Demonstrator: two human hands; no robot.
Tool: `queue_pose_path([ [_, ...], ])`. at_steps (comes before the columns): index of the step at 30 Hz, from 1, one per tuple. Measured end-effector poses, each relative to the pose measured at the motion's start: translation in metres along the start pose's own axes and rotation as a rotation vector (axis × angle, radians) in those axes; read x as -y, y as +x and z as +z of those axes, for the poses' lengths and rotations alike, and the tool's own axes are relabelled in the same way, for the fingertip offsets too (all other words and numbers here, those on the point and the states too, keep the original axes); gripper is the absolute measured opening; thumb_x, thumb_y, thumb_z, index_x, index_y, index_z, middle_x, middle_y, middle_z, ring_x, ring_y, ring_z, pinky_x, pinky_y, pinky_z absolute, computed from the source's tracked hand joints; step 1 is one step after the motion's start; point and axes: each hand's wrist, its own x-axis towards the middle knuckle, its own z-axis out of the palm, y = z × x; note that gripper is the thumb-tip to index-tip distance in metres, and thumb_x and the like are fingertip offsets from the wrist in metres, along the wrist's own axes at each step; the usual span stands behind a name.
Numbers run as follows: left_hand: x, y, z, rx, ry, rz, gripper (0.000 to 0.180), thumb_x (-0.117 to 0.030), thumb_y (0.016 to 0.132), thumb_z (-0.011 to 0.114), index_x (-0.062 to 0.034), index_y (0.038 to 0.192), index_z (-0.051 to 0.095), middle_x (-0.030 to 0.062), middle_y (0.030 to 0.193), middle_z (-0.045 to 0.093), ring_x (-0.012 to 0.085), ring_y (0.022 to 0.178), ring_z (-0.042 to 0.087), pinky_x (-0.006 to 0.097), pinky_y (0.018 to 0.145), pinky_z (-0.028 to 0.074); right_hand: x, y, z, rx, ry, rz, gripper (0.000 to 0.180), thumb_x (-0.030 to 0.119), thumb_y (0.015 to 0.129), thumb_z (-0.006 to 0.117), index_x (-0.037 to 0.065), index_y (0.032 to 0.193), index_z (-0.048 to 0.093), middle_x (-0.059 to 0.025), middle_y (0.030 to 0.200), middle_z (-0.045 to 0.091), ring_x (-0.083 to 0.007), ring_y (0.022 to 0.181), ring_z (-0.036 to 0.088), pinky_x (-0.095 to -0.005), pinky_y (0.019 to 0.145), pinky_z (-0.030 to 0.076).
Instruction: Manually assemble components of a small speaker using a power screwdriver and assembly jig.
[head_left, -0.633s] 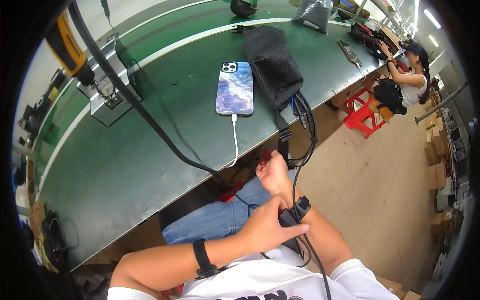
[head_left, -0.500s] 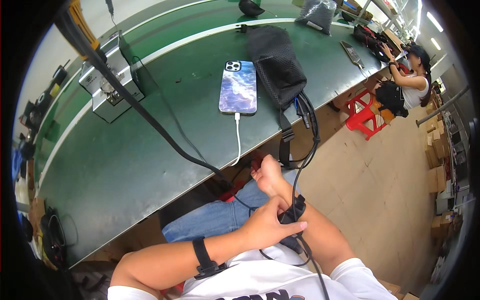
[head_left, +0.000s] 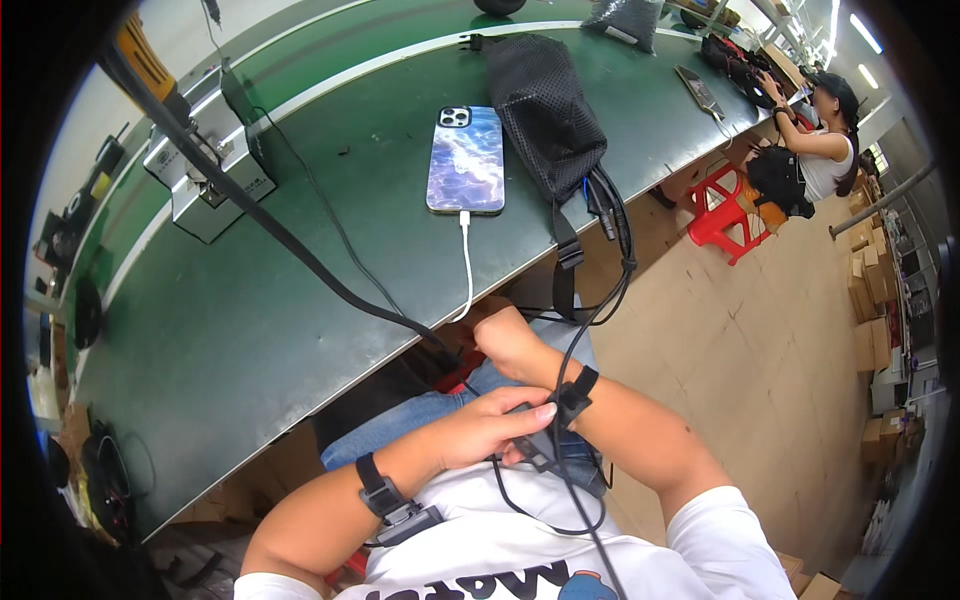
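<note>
"What fills the most room?"

"The green desk [head_left: 230,330], sweeping from lower left to upper right of the frame."

"And on it?"

"A black mesh pouch [head_left: 545,110] at top centre, a silver box [head_left: 212,180] at upper left, and a phone [head_left: 466,165] in a blue-and-purple case, just left of the pouch."

"The hands?"

"The person's left hand [head_left: 485,428] is at lower centre, near the right wrist. The right hand [head_left: 503,338] is at the frame's centre, by the desk's edge; its fingers are mostly hidden, so nobody can tell whether they hold anything."

"Anything smaller?"

"A black strap [head_left: 577,396] around the right wrist, and, below it at lower centre, a small black device [head_left: 538,451]. The left thumb and fingers are clamped on that."
</note>
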Motion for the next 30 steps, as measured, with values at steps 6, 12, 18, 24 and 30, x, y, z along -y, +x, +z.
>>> queue_pose_path([
  [6,-0.004,-0.012,-0.021,0.103,0.099,0.047,0.033,-0.02,0.094,0.066,0.0049,0.115,0.065,0.0078,0.106,0.069,0.0138,0.1,0.062,0.029,0.092,0.048,0.029,-0.032,-0.011,0.07,-0.832,-0.23,0.013,0.002,0.083,0.054,-0.01,0.088,0.059,-0.0337,0.093,0.063,-0.0469,0.088,0.063,-0.0506,0.076,0.052],
  [12,-0.009,-0.014,-0.024,0.206,0.313,0.171,0.031,-0.018,0.092,0.067,0.0049,0.111,0.066,0.0034,0.1,0.068,0.0102,0.094,0.058,0.026,0.087,0.045,0.033,-0.063,-0.025,-0.057,-1.012,-0.452,0.026,0.002,0.091,0.053,-0.005,0.116,0.05,-0.0227,0.092,0.067,-0.0399,0.088,0.066,-0.0453,0.076,0.052],
  [18,-0.021,-0.018,-0.008,0.216,0.439,-0.103,0.025,-0.021,0.094,0.068,0.0031,0.094,0.067,-0.0003,0.08,0.063,0.0065,0.075,0.053,0.024,0.069,0.044,0.003,-0.11,-0.03,-0.138,-0.218,-0.031,0.035,0.004,0.099,0.047,0.0,0.133,0.046,-0.0182,0.115,0.061,-0.0247,0.104,0.063,-0.0361,0.088,0.053],
  [24,-0.017,-0.015,-0.009,-0.016,0.247,-0.134,0.031,-0.025,0.096,0.064,0.0029,0.109,0.069,-0.0005,0.087,0.066,0.007,0.08,0.057,0.024,0.072,0.046,0.047,-0.123,-0.032,0.026,-1.109,0.012,0.072,0.017,0.085,0.062,-0.008,0.145,0.032,-0.0309,0.128,0.05,-0.043,0.119,0.051,-0.0466,0.103,0.041],
  [30,-0.026,-0.016,0.007,0.142,0.153,-0.027,0.033,-0.022,0.097,0.062,0.0061,0.114,0.066,0.0052,0.104,0.067,0.0108,0.097,0.058,0.027,0.088,0.047,0.067,-0.161,-0.062,0.409,-0.553,0.104,0.079,0.027,0.093,0.059,-0.013,0.148,0.019,-0.0324,0.15,0.032,-0.0424,0.143,0.029,-0.0401,0.115,0.029],
])
